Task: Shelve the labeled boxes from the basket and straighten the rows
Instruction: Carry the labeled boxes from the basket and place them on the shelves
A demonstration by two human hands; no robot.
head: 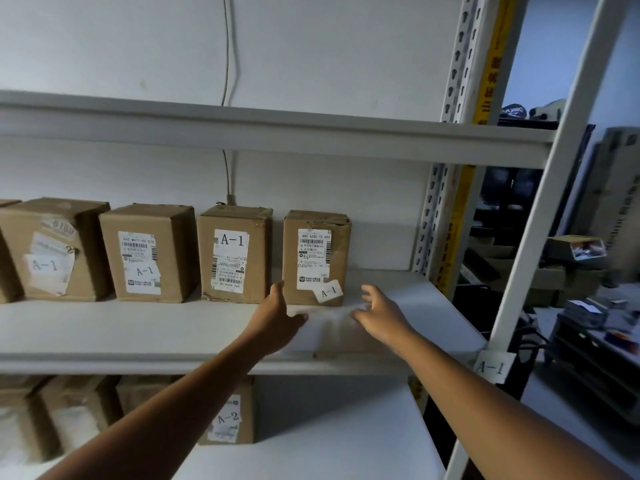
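Several brown cardboard boxes labelled A-1 stand in a row at the back of the middle shelf (173, 327). The rightmost A-1 box (316, 256) stands apart from its neighbour (234, 254). My left hand (277, 315) reaches to its lower left corner, fingers relaxed, holding nothing. My right hand (379, 311) hovers just right of the same box with fingers spread, apart from it. Neither hand grips the box. The basket is out of view.
An A-1 tag (494, 367) hangs on the white shelf post at right. Boxes marked A-2 (228, 415) sit on the shelf below. The upper shelf (277, 133) hangs overhead. Cluttered tables and dark bins lie beyond the rack at right.
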